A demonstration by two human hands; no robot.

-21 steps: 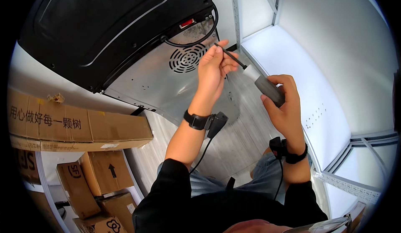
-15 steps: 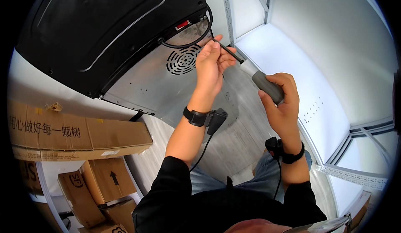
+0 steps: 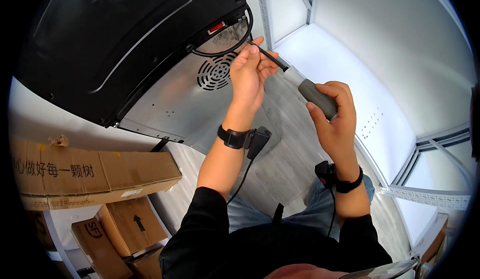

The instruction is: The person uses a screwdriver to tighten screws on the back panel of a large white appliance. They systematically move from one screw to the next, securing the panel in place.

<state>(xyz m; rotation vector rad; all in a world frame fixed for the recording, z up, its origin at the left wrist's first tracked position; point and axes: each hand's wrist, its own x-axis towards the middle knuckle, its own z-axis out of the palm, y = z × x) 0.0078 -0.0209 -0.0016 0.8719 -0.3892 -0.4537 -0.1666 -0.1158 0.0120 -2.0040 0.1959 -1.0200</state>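
1. Screwdriver (image 3: 316, 98) slants in the air by the silver panel's (image 3: 175, 99) right edge, near its top corner; it is too small to tell if the tip touches.
2. The right hand (image 3: 341, 121) has its thumb and bent fingers around the fat grey handle (image 3: 309, 90).
3. The left hand (image 3: 246, 83) pinches the thin black rod (image 3: 270, 58) with thumb and pointer finger; its other fingers curl loosely.
4. It looks hard and stiff, likely heavier at the handle, the best place to grab; the rod may slip.
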